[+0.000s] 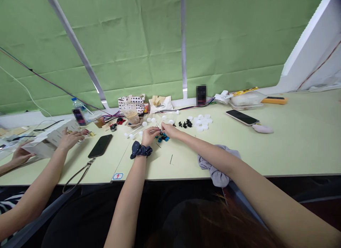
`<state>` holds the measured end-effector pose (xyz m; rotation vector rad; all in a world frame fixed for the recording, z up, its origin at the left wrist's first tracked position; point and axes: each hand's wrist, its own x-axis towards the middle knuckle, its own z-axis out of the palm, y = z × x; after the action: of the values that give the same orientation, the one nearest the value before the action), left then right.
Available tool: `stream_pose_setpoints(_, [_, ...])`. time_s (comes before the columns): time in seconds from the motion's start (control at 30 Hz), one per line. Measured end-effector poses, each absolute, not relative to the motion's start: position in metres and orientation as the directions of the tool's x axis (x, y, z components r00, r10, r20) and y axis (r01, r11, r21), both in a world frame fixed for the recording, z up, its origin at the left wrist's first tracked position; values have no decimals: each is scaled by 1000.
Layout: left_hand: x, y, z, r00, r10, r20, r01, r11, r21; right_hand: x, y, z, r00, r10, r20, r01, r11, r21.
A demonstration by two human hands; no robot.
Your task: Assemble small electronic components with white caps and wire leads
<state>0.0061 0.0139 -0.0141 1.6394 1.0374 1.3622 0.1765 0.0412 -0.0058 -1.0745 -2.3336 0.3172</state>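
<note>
Near the middle of the table my left hand (150,135), with a dark dotted scrunchie (141,150) on its wrist, is closed in a pinch. My right hand (169,130) meets it from the right, fingers pinched too. What they hold between them is small and mostly hidden by the fingers; a thin line shows near the fingertips. Small blue parts (163,138) lie just under both hands. An L-shaped hex key (171,160) rests closer to the table's front edge. To the right are small black parts (187,124) and a group of white round caps (203,123).
A co-worker's hands (69,138) handle white boxes (44,145) at the left. Around stand a drink cup (131,114), a dark phone (100,146), another phone (242,117) and a plastic container (247,100). A grey cloth (217,173) hangs over the front edge.
</note>
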Motion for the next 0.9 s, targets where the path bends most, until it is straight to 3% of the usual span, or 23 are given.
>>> stream_pose_setpoints(0.37, [10, 11, -12, 52, 939, 340, 133, -344, 930, 175, 43, -4, -575, 721, 386, 647, 690, -324])
stream_pose_setpoints(0.67, [13, 8, -9, 59, 951, 304, 129, -309, 942, 180, 36, 0, -501, 752, 428, 660, 652, -374])
stream_pose_setpoints(0.9, [11, 9, -9, 44, 947, 318, 148, -321, 936, 176, 39, -2, -555, 710, 434, 596, 703, -387])
